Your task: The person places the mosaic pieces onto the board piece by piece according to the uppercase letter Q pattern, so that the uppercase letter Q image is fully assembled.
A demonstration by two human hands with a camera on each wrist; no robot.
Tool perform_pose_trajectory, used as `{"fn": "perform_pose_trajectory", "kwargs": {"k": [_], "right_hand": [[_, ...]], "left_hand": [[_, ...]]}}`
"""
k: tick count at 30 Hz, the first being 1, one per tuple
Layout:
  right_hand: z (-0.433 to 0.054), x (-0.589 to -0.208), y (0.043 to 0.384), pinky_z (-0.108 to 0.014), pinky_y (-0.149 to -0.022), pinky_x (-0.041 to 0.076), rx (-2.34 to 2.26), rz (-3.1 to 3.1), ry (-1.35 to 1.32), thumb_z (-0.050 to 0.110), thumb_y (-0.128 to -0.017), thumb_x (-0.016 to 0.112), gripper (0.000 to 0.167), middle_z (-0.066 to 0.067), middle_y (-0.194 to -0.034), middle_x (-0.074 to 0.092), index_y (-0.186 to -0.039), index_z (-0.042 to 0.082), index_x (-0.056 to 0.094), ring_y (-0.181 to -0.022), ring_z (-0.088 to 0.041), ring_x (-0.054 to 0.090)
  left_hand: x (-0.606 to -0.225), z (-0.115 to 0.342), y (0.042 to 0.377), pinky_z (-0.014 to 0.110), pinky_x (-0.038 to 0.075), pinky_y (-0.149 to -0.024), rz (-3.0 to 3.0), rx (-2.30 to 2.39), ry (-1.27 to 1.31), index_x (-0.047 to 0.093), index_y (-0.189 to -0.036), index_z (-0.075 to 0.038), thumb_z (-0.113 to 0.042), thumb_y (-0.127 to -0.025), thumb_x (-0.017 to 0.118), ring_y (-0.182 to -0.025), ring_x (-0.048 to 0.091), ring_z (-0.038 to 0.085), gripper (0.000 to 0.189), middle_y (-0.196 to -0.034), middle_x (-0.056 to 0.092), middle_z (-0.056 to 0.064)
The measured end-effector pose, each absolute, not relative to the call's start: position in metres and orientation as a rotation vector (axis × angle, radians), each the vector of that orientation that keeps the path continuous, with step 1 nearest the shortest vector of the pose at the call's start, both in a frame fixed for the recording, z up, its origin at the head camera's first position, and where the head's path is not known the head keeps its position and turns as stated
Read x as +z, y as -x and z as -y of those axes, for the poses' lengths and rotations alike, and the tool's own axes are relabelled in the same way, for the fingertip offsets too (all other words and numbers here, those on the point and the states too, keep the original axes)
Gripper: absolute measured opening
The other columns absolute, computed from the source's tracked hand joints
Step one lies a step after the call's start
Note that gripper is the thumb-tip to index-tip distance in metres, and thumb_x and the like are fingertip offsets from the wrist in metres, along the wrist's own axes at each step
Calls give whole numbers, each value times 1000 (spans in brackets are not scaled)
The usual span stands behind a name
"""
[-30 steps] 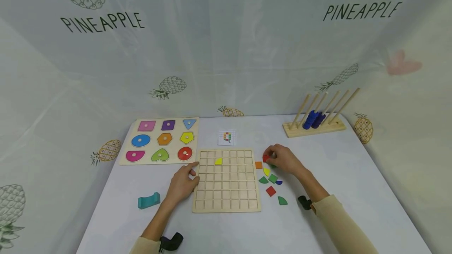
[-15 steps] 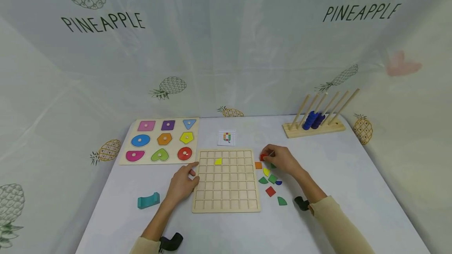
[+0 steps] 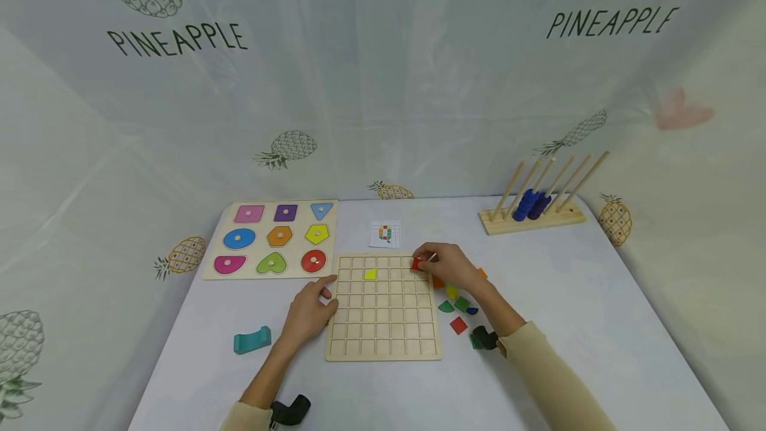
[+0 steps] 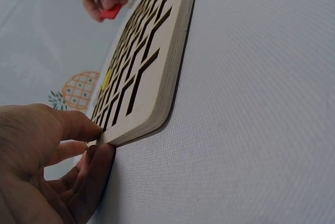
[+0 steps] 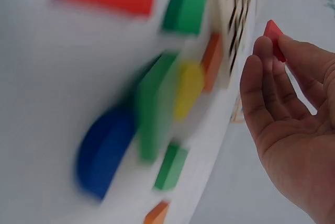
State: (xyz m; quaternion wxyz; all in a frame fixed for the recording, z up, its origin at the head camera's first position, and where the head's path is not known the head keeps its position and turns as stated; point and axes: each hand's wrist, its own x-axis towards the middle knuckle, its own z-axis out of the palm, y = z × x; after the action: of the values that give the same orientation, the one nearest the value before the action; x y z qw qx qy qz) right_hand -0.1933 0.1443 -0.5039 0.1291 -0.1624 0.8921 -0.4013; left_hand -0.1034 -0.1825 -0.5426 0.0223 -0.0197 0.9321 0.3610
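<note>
My right hand (image 3: 451,266) pinches a small red tile (image 5: 274,40) between thumb and fingertips. It is over the top right corner of a wooden grid board (image 3: 383,332). One yellow tile (image 3: 370,274) lies in a cell near the board's upper left. Along the board's left edge, my left hand (image 3: 306,311) touches the wood with fingertips and thumb; the left wrist view shows them at a rounded corner. Beside the board on the right lie loose pieces: a red square (image 3: 458,325), a green square (image 3: 463,303), a blue half-round (image 5: 107,148), a yellow piece (image 5: 188,88) and others, partly hidden by my right arm.
A card with a coloured pattern (image 3: 384,234) lies behind the grid board. Back left is a shape puzzle board (image 3: 297,247) with knobbed pieces. A wooden peg stand (image 3: 497,223) with blue rings stands back right. A teal block (image 3: 252,340) sits left of my left hand.
My right hand has moved left with the red tile, from beside the board to over its top right corner. The left hand stays at the left edge.
</note>
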Motion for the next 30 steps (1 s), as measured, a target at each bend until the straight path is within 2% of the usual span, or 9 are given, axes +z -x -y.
{"fn": "perform_pose_trajectory", "kwargs": {"k": [5,10,16,21,30], "right_hand": [[-123,-502,196,-30,-71,52,-1179,-2566,536,17,-95,69,17,3,-96,66,-111,14,73,-83,-17,61],[-106,-502,198,-30,-68,52,-1214,-2511,601,15,-95,68,14,2,-95,66,-109,15,73,-81,-15,63],[-89,-507,198,-30,-73,51,-1157,-2509,649,14,-95,67,13,5,-90,66,-105,17,73,-81,-13,62],[-79,-514,196,-27,-73,51,-1064,-2527,696,15,-96,66,13,8,-89,66,-107,17,73,-81,-10,62],[-72,-511,192,-29,-73,50,-1002,-2578,738,12,-96,65,14,6,-89,67,-106,16,74,-80,-11,59]], "left_hand": [[-542,182,103,28,42,-55,-2887,1122,61,63,-135,-11,-14,-86,72,-62,52,12,51,-89,56,2],[-541,182,103,28,41,-55,-2889,1116,63,63,-135,-11,-14,-86,72,-62,52,12,51,-89,56,2],[-541,182,102,28,41,-56,-2895,1105,64,62,-136,-12,-15,-86,73,-64,51,12,51,-89,56,2],[-541,183,103,28,42,-56,-2887,1112,57,62,-136,-12,-14,-86,73,-63,52,11,51,-90,56,1],[-543,183,104,28,42,-56,-2893,1096,64,63,-136,-13,-15,-86,72,-63,53,11,50,-89,56,1]]}}
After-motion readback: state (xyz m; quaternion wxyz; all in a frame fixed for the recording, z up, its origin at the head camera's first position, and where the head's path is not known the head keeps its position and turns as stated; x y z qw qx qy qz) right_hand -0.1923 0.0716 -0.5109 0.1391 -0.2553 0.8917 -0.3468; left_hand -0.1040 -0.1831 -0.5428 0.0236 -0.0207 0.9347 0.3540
